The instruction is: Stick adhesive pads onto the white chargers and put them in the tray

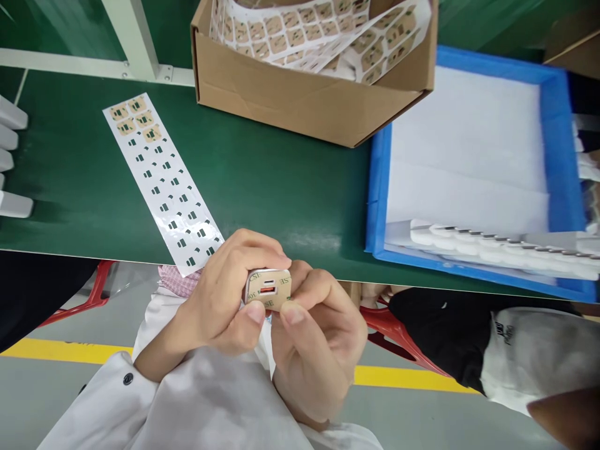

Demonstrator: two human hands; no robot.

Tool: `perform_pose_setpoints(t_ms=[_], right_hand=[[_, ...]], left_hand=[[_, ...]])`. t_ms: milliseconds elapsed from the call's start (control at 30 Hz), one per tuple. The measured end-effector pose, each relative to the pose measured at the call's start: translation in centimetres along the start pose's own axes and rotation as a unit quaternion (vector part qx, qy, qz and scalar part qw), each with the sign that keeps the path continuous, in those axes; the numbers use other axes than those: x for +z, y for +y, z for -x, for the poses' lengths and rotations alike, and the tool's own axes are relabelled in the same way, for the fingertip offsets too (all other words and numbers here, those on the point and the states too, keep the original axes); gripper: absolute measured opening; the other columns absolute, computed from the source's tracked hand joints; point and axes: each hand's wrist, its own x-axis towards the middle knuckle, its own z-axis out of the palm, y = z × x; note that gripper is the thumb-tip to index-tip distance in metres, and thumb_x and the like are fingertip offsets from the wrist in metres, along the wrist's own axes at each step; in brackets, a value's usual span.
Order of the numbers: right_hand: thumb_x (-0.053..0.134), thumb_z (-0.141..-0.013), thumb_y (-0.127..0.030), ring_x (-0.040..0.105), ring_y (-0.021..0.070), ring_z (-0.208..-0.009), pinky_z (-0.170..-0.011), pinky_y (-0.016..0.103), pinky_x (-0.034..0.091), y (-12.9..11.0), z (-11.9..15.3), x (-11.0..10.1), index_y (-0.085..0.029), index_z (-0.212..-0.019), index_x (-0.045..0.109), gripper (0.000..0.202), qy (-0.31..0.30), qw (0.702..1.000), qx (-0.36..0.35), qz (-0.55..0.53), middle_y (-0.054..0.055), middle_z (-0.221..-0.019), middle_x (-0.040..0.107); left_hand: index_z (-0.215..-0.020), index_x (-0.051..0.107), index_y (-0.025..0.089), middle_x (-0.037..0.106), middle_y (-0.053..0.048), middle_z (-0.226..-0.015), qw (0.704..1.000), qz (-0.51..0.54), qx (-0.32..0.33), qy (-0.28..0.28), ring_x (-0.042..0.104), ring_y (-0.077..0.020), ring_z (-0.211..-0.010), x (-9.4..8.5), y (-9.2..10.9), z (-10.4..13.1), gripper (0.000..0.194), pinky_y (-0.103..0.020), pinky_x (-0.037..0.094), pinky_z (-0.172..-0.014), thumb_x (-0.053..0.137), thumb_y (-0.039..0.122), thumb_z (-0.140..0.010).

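Between my two hands, just off the table's front edge, is a white charger (269, 289) with its port end facing up. A tan adhesive sticker with green print covers that end, and its cut-outs leave a small slot and an orange-red USB port showing. My left hand (225, 294) wraps round the charger's body, thumb at the near edge. With thumb and forefinger pinched, my right hand (319, 331) touches the sticker's right corner; whether it grips the sticker's edge cannot be seen. A white sticker sheet (164, 187) lies on the table, several tan stickers at its far end.
A cardboard box (304, 94) with used sticker sheets stands at the back. At right, a blue tray (379, 194) holds a row of white chargers (497, 240). More white pieces (14, 205) lie at the left edge. A person (469, 344) sits close by on the right.
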Motion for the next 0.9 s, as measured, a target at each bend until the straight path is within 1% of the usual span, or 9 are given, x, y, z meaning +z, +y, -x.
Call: perform_pose_setpoints(t_ms=[200,300,433,500,600,667,733,833,900], right_hand=[[0.068,-0.099,-0.023,0.045,0.0143,-0.062,-0.059,0.030,0.038,0.2,0.0,0.0,-0.024,-0.077,0.059,0.023,0.000,0.998,-0.018,0.052,-0.004,-0.067,0.048],[0.066,-0.098,-0.021,0.044,0.0139,-0.060,-0.058,0.029,0.040,0.7,-0.4,-0.5,-0.024,-0.078,0.057,0.023,0.000,0.994,-0.083,0.070,-0.004,-0.067,0.047],[0.065,-0.098,-0.022,0.043,0.0132,-0.060,-0.057,0.027,0.042,1.5,-0.8,-1.3,-0.024,-0.079,0.050,0.024,0.046,0.983,-0.158,0.080,-0.005,-0.069,0.045],[0.071,-0.096,-0.033,0.048,0.0137,-0.063,-0.058,0.027,0.045,1.7,-0.8,-1.4,-0.026,-0.091,0.054,0.020,0.037,0.983,-0.134,0.120,-0.005,-0.073,0.050],[0.081,-0.090,-0.045,0.053,0.0128,-0.061,-0.055,0.025,0.045,2.1,-0.5,-1.1,-0.029,-0.111,0.053,0.038,0.015,0.974,-0.085,0.208,-0.006,-0.077,0.055],[0.080,-0.091,-0.046,0.050,0.0108,-0.055,-0.050,0.023,0.041,2.3,-0.5,-0.8,-0.029,-0.110,0.052,0.038,0.014,0.964,-0.100,0.245,-0.009,-0.073,0.052],[0.076,-0.095,-0.045,0.046,0.0097,-0.051,-0.048,0.022,0.038,2.6,-0.4,-0.8,-0.029,-0.107,0.051,0.032,0.016,0.956,-0.132,0.263,-0.011,-0.068,0.047],[0.065,-0.103,-0.039,0.045,0.0091,-0.051,-0.048,0.021,0.038,2.9,-0.4,-1.3,-0.029,-0.103,0.051,0.018,0.011,0.949,-0.157,0.272,-0.009,-0.069,0.048],[0.056,-0.107,-0.035,0.044,0.0087,-0.050,-0.048,0.021,0.036,3.0,-0.3,-1.7,-0.028,-0.098,0.050,0.013,0.011,0.953,-0.147,0.266,-0.009,-0.070,0.049]], left_hand=[[-0.120,0.056,0.025,0.062,-0.004,-0.103,1.000,0.010,0.004,0.014,0.064,-0.0194,-0.092,0.3,-0.6,0.3,0.031,-0.033,0.053,-0.072,0.046,0.051,-0.107],[-0.125,0.056,0.023,0.062,-0.005,-0.107,0.999,0.042,-0.003,0.017,0.063,-0.0185,-0.092,0.4,-1.1,0.7,0.033,-0.033,0.053,-0.076,0.047,0.049,-0.107],[-0.127,0.057,0.022,0.061,-0.006,-0.108,0.996,0.084,-0.011,0.028,0.063,-0.0195,-0.095,0.3,-1.6,1.0,0.032,-0.032,0.053,-0.078,0.049,0.045,-0.106],[-0.125,0.058,0.023,0.061,-0.006,-0.109,0.995,0.097,-0.013,0.029,0.062,-0.0201,-0.098,0.3,-1.6,1.0,0.030,-0.032,0.053,-0.078,0.050,0.045,-0.106],[-0.121,0.059,0.027,0.059,-0.004,-0.111,0.987,0.142,-0.074,0.009,0.061,-0.0195,-0.095,0.4,-1.0,1.0,0.029,-0.032,0.052,-0.076,0.050,0.049,-0.106],[-0.119,0.058,0.028,0.059,-0.004,-0.112,0.972,0.194,-0.133,-0.002,0.060,-0.0193,-0.091,0.5,-0.5,1.1,0.029,-0.033,0.052,-0.075,0.052,0.052,-0.104],[-0.118,0.058,0.028,0.058,-0.004,-0.112,0.958,0.235,-0.165,-0.003,0.059,-0.0198,-0.089,0.6,-0.1,1.1,0.032,-0.034,0.053,-0.074,0.054,0.056,-0.101],[-0.115,0.057,0.028,0.057,-0.004,-0.112,0.957,0.237,-0.169,-0.001,0.061,-0.0212,-0.091,0.7,0.1,1.1,0.040,-0.036,0.055,-0.077,0.055,0.064,-0.098],[-0.113,0.056,0.028,0.057,-0.004,-0.109,0.964,0.211,-0.161,-0.001,0.061,-0.0215,-0.091,0.9,-0.1,1.2,0.041,-0.036,0.055,-0.076,0.052,0.066,-0.099]])
